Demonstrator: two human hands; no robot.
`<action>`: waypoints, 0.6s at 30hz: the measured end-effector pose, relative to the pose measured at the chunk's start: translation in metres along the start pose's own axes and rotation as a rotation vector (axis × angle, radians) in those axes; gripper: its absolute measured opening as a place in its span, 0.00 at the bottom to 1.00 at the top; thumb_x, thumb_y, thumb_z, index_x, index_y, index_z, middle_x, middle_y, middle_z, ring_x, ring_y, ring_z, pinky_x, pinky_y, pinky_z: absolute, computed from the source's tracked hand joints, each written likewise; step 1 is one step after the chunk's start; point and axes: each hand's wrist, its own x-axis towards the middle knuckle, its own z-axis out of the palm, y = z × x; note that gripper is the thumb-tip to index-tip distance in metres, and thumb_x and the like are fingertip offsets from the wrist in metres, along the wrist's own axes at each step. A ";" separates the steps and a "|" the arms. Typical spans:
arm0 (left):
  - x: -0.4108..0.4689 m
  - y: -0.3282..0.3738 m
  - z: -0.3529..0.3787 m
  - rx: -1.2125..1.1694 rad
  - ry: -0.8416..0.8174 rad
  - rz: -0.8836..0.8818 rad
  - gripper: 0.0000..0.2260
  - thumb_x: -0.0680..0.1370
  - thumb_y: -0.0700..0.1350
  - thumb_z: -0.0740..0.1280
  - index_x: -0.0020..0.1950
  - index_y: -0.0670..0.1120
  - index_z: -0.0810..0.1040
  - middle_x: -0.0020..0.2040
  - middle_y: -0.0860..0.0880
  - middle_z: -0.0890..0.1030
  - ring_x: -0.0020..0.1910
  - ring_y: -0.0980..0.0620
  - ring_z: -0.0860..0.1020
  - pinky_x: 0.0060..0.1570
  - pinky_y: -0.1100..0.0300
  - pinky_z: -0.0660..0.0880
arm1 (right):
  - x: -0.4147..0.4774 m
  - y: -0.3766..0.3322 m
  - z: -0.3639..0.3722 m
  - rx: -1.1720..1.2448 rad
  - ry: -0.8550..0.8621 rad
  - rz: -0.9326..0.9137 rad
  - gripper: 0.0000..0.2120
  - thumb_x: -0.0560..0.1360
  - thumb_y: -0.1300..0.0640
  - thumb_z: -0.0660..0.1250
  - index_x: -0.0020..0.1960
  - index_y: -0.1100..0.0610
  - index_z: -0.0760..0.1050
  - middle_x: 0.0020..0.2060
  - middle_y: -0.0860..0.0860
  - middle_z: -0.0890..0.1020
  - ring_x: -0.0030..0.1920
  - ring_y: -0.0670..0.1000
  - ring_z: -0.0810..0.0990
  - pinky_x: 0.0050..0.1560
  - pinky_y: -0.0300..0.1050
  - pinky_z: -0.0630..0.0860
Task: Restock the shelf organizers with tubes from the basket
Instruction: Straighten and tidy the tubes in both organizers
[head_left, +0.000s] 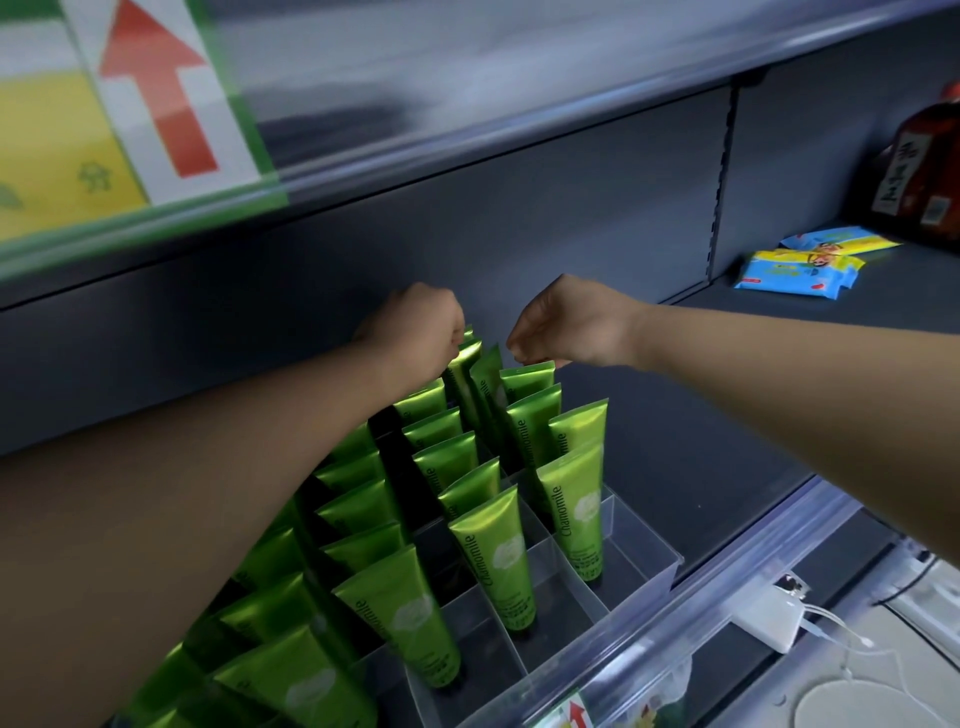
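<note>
Several green "Chamomile" tubes (576, 519) stand cap-down in rows inside clear divided shelf organizers (655, 574) on the dark shelf. My left hand (415, 325) reaches to the back row with its fingers closed on the crimped top of a green tube (460, 371). My right hand (569, 325) is beside it, fingertips pinched at the top edge of the neighbouring tilted tube (485, 379). Both back tubes lean slightly. The front right compartments hold one tube each, with bare floor around them. The basket is not in view.
An upper shelf edge carrying a sign with a red arrow (156, 88) hangs close above. Blue wipe packs (795, 267) and a dark red bottle (924, 171) sit on the shelf to the right. A clear front rail (737, 582) borders the shelf; below it lies a white device with cables (769, 618).
</note>
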 end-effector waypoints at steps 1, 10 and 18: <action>0.000 0.000 0.000 -0.003 -0.001 -0.003 0.05 0.74 0.40 0.68 0.45 0.47 0.84 0.45 0.42 0.83 0.46 0.41 0.80 0.48 0.51 0.79 | -0.001 -0.001 0.000 -0.001 0.000 -0.004 0.08 0.74 0.58 0.68 0.51 0.57 0.82 0.47 0.54 0.84 0.46 0.53 0.83 0.47 0.42 0.78; -0.005 0.008 -0.012 -0.087 -0.023 -0.008 0.08 0.70 0.41 0.73 0.48 0.46 0.84 0.47 0.44 0.83 0.47 0.44 0.81 0.49 0.54 0.78 | -0.008 -0.002 -0.011 0.103 -0.050 -0.006 0.09 0.73 0.60 0.69 0.52 0.62 0.81 0.49 0.60 0.83 0.47 0.54 0.82 0.54 0.46 0.79; -0.015 0.023 -0.021 -0.165 -0.037 -0.028 0.06 0.71 0.46 0.73 0.40 0.43 0.83 0.40 0.44 0.83 0.42 0.46 0.81 0.40 0.61 0.73 | -0.013 -0.005 -0.011 0.041 -0.143 0.008 0.09 0.72 0.58 0.71 0.51 0.58 0.82 0.50 0.55 0.84 0.48 0.54 0.83 0.56 0.47 0.79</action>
